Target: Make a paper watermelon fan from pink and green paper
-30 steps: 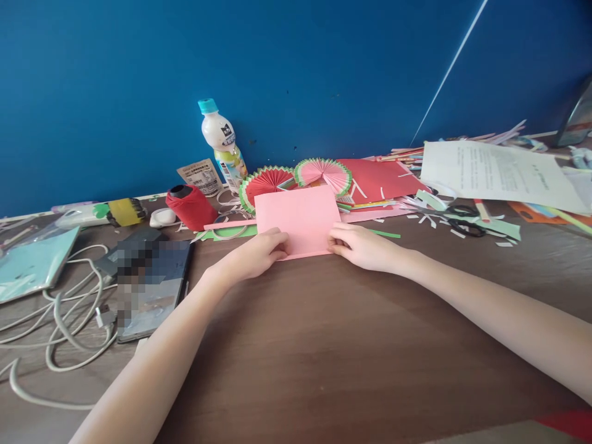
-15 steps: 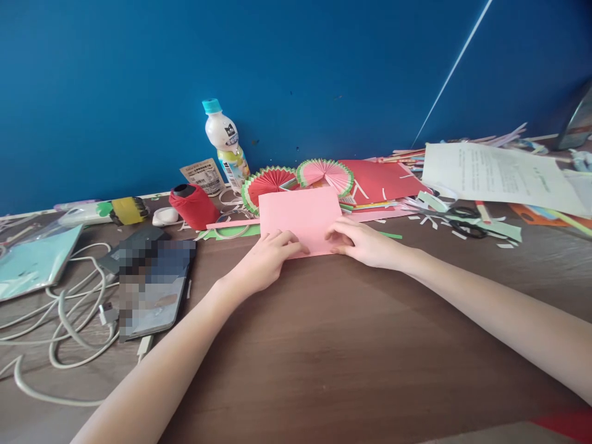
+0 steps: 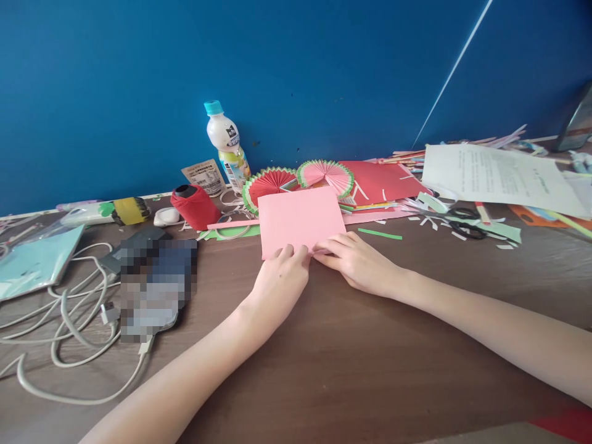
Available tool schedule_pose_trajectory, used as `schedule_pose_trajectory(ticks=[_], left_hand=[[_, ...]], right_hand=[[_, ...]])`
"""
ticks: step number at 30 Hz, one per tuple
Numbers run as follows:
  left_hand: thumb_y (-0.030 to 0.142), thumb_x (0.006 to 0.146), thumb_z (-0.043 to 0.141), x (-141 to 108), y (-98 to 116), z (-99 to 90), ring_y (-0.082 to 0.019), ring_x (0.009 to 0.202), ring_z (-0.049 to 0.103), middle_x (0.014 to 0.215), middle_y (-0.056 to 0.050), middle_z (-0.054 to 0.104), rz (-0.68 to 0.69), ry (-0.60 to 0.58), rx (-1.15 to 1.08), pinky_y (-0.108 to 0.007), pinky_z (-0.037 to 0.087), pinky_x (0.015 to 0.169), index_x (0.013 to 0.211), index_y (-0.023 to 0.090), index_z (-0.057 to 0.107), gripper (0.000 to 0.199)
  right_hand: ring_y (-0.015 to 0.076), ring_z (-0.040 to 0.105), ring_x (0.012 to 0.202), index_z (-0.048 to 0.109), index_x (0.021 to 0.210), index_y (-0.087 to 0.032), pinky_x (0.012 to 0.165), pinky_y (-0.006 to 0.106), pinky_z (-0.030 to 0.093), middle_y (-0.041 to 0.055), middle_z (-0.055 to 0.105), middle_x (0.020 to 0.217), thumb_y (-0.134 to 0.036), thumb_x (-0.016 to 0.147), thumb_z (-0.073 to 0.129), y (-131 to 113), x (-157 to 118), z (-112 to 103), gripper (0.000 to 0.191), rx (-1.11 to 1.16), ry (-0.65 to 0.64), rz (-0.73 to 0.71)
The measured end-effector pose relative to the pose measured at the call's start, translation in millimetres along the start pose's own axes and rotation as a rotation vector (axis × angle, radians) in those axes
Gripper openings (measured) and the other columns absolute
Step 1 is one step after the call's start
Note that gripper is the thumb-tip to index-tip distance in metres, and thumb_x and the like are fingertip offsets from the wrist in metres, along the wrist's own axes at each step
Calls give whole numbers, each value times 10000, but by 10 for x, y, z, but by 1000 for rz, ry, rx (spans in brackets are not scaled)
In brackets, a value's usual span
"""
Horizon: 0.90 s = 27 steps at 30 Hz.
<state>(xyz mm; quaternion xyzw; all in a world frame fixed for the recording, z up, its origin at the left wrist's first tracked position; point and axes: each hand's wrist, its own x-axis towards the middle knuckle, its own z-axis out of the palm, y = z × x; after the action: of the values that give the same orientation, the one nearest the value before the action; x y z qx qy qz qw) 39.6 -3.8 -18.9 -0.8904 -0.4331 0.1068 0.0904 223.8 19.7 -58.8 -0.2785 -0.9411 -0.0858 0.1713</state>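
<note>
A pink sheet of paper (image 3: 300,219) lies on the brown table, its near edge under my fingers. My left hand (image 3: 283,287) is closed at that edge, fingertips pressed together on the paper. Beside it, my right hand (image 3: 358,262) pinches the same edge near the middle, its fingers pointing left. The two hands almost touch. Just behind the sheet stand a red pleated paper fan (image 3: 271,182) and a pink pleated fan (image 3: 326,174), both with green and white rims.
To the left are a phone (image 3: 160,287) with white cables, a red thread spool (image 3: 197,206) and a bottle (image 3: 226,145) by the blue wall. On the right lie black-handled scissors (image 3: 467,222), paper scraps, red paper (image 3: 382,179) and a printed sheet (image 3: 490,172).
Both hands have come closer together along the near edge of the pink sheet. My left hand has moved right and nearer to me; my right hand has shifted slightly left and down.
</note>
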Motion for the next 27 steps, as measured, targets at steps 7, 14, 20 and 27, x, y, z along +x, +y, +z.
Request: schedule_pose_trajectory(ticks=[7, 14, 20, 27], left_hand=[[-3, 820, 326, -80, -12, -58, -245, 957, 496, 1061, -121, 513, -102, -130, -105, -302, 527, 660, 1351, 172, 379, 561], [-47, 774, 279, -126, -172, -37, -216, 986, 449, 1081, -101, 467, -44, -137, -295, -334, 461, 846, 1385, 228, 339, 672], [14, 809, 298, -90, -410, 73, -191, 941, 503, 985, -73, 503, -20, -98, -466, -311, 437, 828, 1285, 260, 482, 567], [96, 765, 480, -21, -488, 56, -182, 793, 566, 887, -46, 606, -149, 26, -426, -282, 431, 665, 864, 165, 576, 154]], right_hand=[[189, 519, 779, 662, 1040, -132, 652, 305, 301, 66, 623, 777, -14, 784, 457, -98, 30, -108, 348, -82, -94, 169], [183, 573, 728, 714, 870, -146, 629, 320, 270, 52, 690, 759, -36, 788, 434, -186, 52, -226, 311, -155, -248, 380], [157, 554, 592, 691, 737, -144, 604, 298, 296, 61, 701, 780, -24, 743, 430, -185, 67, -339, 287, -177, -412, 514], [170, 525, 553, 591, 643, -167, 563, 309, 279, 48, 655, 659, -117, 771, 462, -73, 42, -281, 189, -167, -269, 426]])
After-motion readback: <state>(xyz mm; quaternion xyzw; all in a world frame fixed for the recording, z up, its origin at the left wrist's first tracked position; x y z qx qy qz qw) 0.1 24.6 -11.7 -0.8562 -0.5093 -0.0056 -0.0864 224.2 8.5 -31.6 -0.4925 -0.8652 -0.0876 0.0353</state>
